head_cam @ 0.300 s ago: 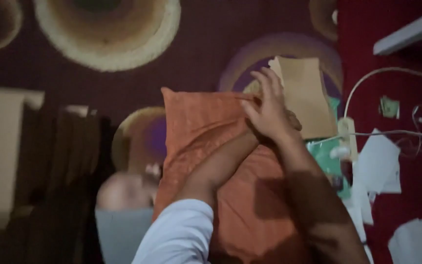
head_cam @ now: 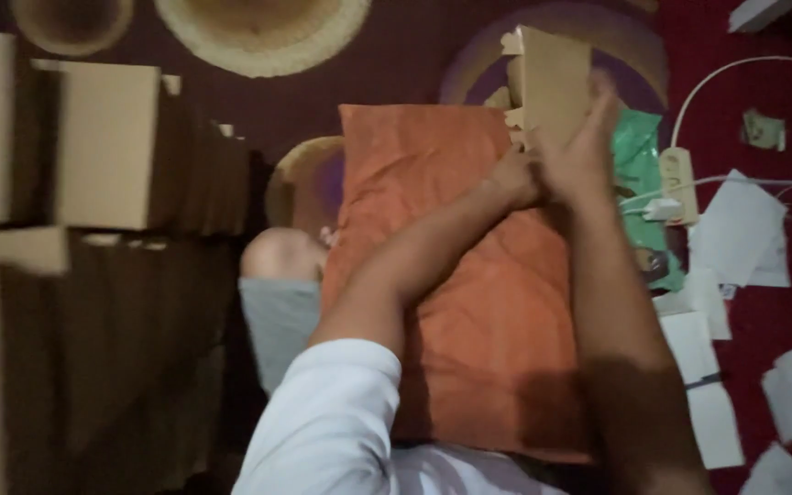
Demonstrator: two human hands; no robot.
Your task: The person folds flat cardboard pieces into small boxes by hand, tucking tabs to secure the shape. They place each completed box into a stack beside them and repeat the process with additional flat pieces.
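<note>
Cardboard piece (head_cam: 552, 78), a flat tan sheet with notched flaps along its left edge, stands in the upper middle of the frame, over the top right corner of an orange pillow (head_cam: 451, 275) that lies on the patterned carpet (head_cam: 396, 55). Both hands meet at its lower edge. The right hand (head_cam: 584, 156) is clamped on the sheet, fingers running up its right side. The left hand (head_cam: 515, 179) is closed against the lower left corner by the flaps, though the blur hides exactly how its fingers sit.

To work the sheet cleanly, I judge it best to press along the scored lines with the pillow as a soft backing, keeping one hand as anchor while the other bends a flap, so the thin board does not crease elsewhere.

Just right of the hands lie a green plastic bag (head_cam: 639, 151), a white power strip (head_cam: 677, 179) with its cable, and scattered white papers (head_cam: 735, 229). Stacked cardboard boxes (head_cam: 103, 147) fill the left of the frame.
</note>
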